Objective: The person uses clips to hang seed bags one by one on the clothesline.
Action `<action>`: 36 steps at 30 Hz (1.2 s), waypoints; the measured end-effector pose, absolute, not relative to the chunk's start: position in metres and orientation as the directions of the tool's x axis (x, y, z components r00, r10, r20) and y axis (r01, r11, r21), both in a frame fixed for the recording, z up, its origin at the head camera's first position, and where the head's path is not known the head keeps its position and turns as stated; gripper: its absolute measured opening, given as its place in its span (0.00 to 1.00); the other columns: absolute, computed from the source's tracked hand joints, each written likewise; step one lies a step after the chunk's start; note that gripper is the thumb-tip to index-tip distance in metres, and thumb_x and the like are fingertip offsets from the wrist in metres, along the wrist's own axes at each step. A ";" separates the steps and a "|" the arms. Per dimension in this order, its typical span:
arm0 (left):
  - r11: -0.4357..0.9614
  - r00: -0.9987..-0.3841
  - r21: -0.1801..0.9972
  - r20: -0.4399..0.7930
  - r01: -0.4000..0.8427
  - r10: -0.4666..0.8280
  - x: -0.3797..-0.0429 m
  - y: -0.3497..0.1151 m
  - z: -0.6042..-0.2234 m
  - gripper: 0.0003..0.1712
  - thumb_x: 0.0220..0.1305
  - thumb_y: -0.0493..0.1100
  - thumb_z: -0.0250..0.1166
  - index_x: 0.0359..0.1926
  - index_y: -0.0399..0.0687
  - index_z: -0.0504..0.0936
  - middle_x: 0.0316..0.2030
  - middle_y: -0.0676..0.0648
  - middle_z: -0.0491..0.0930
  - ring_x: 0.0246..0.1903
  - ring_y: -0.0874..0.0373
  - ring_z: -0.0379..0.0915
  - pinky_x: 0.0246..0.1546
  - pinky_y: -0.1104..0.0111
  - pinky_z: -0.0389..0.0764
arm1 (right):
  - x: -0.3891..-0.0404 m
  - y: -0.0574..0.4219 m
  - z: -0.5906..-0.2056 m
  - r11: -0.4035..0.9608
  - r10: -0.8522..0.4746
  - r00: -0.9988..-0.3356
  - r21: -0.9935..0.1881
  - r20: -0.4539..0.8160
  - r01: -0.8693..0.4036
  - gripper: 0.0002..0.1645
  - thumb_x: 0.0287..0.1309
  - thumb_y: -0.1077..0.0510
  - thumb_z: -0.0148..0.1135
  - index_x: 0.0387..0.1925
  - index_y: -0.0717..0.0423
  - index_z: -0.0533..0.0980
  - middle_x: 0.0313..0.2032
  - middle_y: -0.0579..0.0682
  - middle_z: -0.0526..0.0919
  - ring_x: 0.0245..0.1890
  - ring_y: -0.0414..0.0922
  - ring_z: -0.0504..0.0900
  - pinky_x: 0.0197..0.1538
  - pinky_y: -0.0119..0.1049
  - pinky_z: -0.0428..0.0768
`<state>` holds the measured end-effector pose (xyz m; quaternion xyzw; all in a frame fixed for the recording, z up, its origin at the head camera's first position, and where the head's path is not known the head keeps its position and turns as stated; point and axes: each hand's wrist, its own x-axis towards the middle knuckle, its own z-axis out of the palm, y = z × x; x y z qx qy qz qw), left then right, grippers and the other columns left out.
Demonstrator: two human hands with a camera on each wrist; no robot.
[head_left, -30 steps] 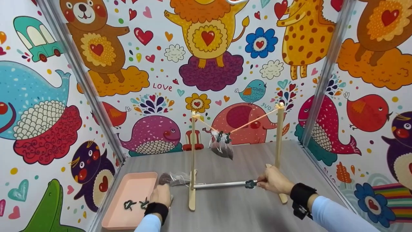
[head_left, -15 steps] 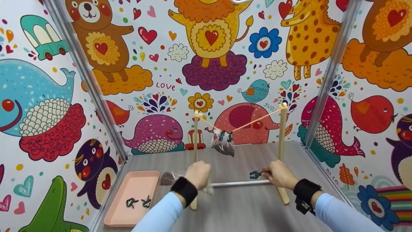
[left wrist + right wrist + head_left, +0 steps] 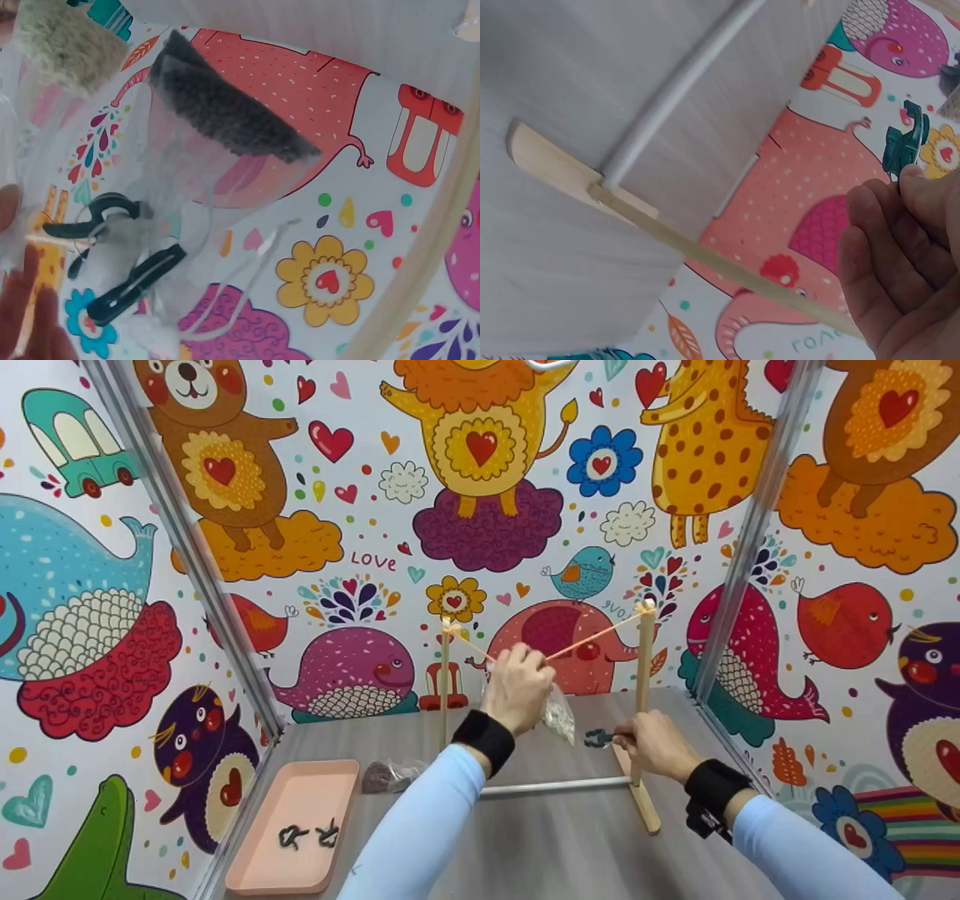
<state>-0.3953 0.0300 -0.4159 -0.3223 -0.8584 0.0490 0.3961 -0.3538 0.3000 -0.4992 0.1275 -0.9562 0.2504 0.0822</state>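
Up at the orange string (image 3: 600, 634), my left hand (image 3: 519, 690) grips a clear plastic bag of pale grains (image 3: 559, 716), which dangles to the right below the fingers. Beside it, in the left wrist view, a bag of dark grains (image 3: 232, 112) hangs from the string by dark green clips (image 3: 139, 285); my left hand hides it in the head view. My right hand (image 3: 654, 744), near the right wooden post (image 3: 644, 682), pinches another dark green clip (image 3: 906, 142) between thumb and fingers, its free end pointing left.
A white rod (image 3: 559, 787) joins the two posts low down. The left wooden post (image 3: 444, 682) stands behind my left forearm. A pink tray (image 3: 259, 847) with two green clips (image 3: 292, 835) lies at left, next to another bag of dark stuff (image 3: 382, 776).
My left hand has come from beside the tray up and right to the string, bringing the bag of pale grains. The right hand has risen slightly with its clip.
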 end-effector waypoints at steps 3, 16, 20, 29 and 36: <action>0.833 -0.547 -0.253 0.655 0.492 0.522 -0.407 0.033 -0.412 0.06 0.73 0.51 0.75 0.45 0.57 0.94 0.45 0.56 0.93 0.54 0.56 0.86 0.56 0.62 0.84 | -0.357 0.296 -0.482 0.839 -0.216 -0.939 -0.440 0.267 -0.318 0.06 0.72 0.67 0.71 0.43 0.64 0.92 0.34 0.56 0.93 0.30 0.44 0.84 0.42 0.48 0.95; 0.896 -0.776 0.030 0.512 0.444 0.367 -0.420 0.037 -0.414 0.08 0.78 0.49 0.70 0.44 0.52 0.84 0.35 0.49 0.94 0.38 0.50 0.92 0.50 0.56 0.82 | -0.380 0.250 -0.392 0.866 -0.415 -0.705 0.012 0.574 -0.500 0.06 0.70 0.61 0.76 0.44 0.60 0.90 0.34 0.57 0.93 0.32 0.55 0.92 0.43 0.50 0.94; 0.896 -0.785 0.059 0.509 0.440 0.352 -0.419 0.040 -0.411 0.08 0.78 0.50 0.70 0.42 0.53 0.87 0.34 0.50 0.95 0.36 0.50 0.92 0.49 0.55 0.84 | -0.389 0.242 -0.372 0.879 -0.455 -0.731 0.122 0.508 -0.462 0.05 0.71 0.61 0.75 0.41 0.60 0.90 0.34 0.58 0.94 0.30 0.57 0.91 0.40 0.51 0.94; 0.894 -0.798 0.049 0.474 0.445 0.372 -0.416 0.045 -0.408 0.04 0.73 0.50 0.76 0.41 0.58 0.93 0.35 0.54 0.96 0.36 0.53 0.92 0.47 0.57 0.83 | -0.399 0.233 -0.353 0.830 -0.545 -0.766 0.091 0.342 -0.550 0.04 0.66 0.63 0.78 0.33 0.59 0.92 0.24 0.54 0.89 0.25 0.53 0.87 0.39 0.50 0.93; 0.877 -0.769 0.064 0.515 0.476 0.380 -0.417 0.039 -0.410 0.09 0.77 0.49 0.71 0.36 0.56 0.91 0.30 0.52 0.94 0.33 0.51 0.91 0.46 0.55 0.83 | -0.401 0.217 -0.359 0.789 -0.614 -0.734 0.192 0.290 -0.584 0.06 0.68 0.62 0.76 0.34 0.59 0.90 0.26 0.55 0.90 0.24 0.54 0.85 0.35 0.54 0.92</action>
